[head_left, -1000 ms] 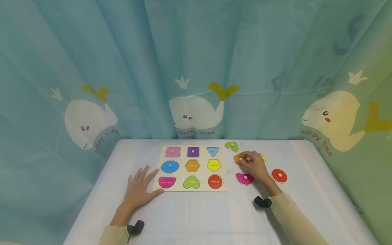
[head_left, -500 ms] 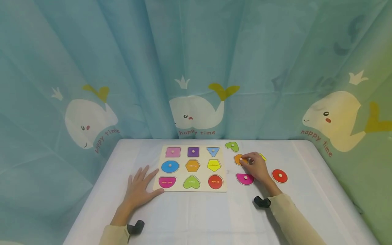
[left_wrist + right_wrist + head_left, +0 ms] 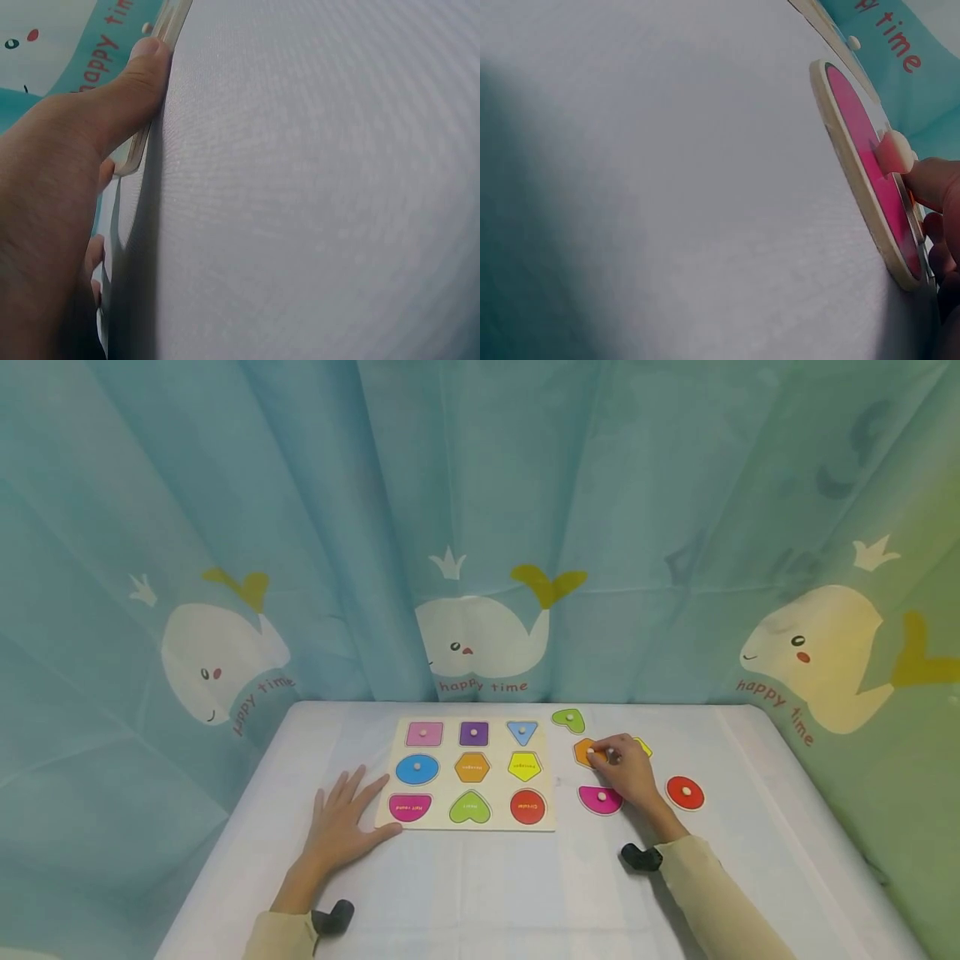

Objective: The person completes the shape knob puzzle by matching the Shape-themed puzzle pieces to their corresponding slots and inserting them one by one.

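Observation:
A shape puzzle board (image 3: 442, 789) lies on the white table in the head view. My left hand (image 3: 341, 822) rests beside its left end, fingers spread, the thumb and index fingertip right at the edge. The left wrist view shows that thumb (image 3: 146, 64) along the board's rim. To the right of the board, my right hand (image 3: 628, 768) pinches the knob of an orange hexagon piece (image 3: 582, 752), which lies flat. Just in front of that hand is a magenta half-round piece (image 3: 592, 798), seen close up in the right wrist view. A yellow piece (image 3: 643, 746) is mostly hidden behind the right hand.
A green heart piece (image 3: 567, 720) lies at the back, right of the board. Farther right sits a red circle piece (image 3: 686, 792). Knobbed pieces, including a blue oval (image 3: 408, 768), fill the board's back row and left middle. A whale-print curtain (image 3: 480, 527) hangs behind the table.
My right fingers have shifted very slightly around the orange hexagon's knob, leaving the piece in the same spot. The left hand and the board have not moved.

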Demonstrator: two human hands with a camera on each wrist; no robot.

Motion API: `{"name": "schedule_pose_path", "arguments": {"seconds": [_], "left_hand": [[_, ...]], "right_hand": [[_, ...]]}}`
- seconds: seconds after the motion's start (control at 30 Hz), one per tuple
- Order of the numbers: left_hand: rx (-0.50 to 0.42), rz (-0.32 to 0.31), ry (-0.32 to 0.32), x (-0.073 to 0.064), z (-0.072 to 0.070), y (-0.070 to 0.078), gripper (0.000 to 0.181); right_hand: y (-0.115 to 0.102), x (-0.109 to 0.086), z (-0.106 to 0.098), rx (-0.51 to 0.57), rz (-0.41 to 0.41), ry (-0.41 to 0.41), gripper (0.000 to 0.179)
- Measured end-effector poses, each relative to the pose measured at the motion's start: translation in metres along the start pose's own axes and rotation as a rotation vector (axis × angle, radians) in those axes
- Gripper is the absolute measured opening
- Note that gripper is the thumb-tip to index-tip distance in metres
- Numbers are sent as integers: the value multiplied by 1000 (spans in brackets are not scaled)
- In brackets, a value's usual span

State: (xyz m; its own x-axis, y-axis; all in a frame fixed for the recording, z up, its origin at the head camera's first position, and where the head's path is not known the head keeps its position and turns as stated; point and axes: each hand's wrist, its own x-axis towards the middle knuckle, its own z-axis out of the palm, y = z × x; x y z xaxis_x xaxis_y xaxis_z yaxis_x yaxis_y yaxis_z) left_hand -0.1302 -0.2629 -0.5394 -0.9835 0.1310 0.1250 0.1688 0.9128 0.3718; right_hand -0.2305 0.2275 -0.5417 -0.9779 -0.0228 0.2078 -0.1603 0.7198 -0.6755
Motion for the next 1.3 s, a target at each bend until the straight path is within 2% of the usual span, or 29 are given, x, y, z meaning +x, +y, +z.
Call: {"name": "schedule_pose_path", "arguments": {"seconds": [0.27,0.57,0.8,1.13,1.3], "left_hand": [[-12,1,0,-1,-2,2,88],[-12,1,11,-1,-4,3,87],[-6,-6,-4,0,0,1,88],[-16,-6,-1,-1,-2,1,87],[-19,7,14,-1,-3,3,86]], "right_hand": [[-7,1,-1,19,-4,24,22],[-32,9,-1,95,-29,50,21],[-52,11,12,155,-83,44,18],[-89,11,37,222,-127,9,14],[-109,12,51,227,-121,-43,13]]}}
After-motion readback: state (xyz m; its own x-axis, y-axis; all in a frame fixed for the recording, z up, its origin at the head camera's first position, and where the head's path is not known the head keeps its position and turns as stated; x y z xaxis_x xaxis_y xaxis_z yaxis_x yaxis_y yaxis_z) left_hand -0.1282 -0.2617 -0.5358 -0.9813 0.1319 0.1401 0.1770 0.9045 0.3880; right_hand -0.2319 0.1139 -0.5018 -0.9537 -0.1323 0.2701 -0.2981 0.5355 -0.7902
